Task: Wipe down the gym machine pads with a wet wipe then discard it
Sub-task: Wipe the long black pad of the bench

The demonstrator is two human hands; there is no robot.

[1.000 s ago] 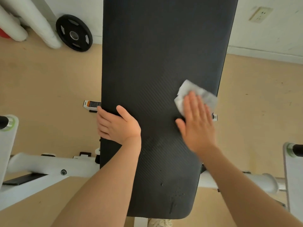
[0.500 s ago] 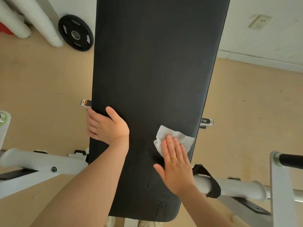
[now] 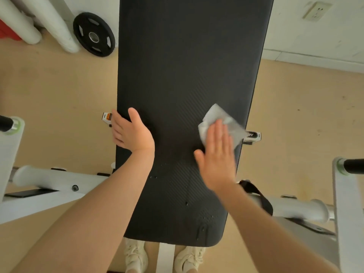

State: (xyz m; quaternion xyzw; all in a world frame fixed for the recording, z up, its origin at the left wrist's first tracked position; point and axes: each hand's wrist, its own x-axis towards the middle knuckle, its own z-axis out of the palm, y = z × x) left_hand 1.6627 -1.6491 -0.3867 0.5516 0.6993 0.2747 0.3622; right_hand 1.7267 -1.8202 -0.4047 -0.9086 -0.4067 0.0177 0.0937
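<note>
Shoes, pale, show at the near end of the long black textured pad (image 3: 189, 75). Right hand (image 3: 216, 156) lies flat, fingers (image 3: 220, 133) straight and together, pressing the crumpled white wet wipe (image 3: 218, 119) by the pad's right edge; half a second ago it was lower, so strokes run back up and wiping continues. Left hand (image 3: 130, 131) grips the pad's left edge. White frame tubes (image 3: 53, 178) flank the pad; beyond its far left, a black weight plate (image 3: 94, 34). No bin visible.

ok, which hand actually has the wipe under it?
The right hand: its flat fingers press the white wet wipe onto the black pad near its right edge. The left hand only grips the pad's left edge.
</note>
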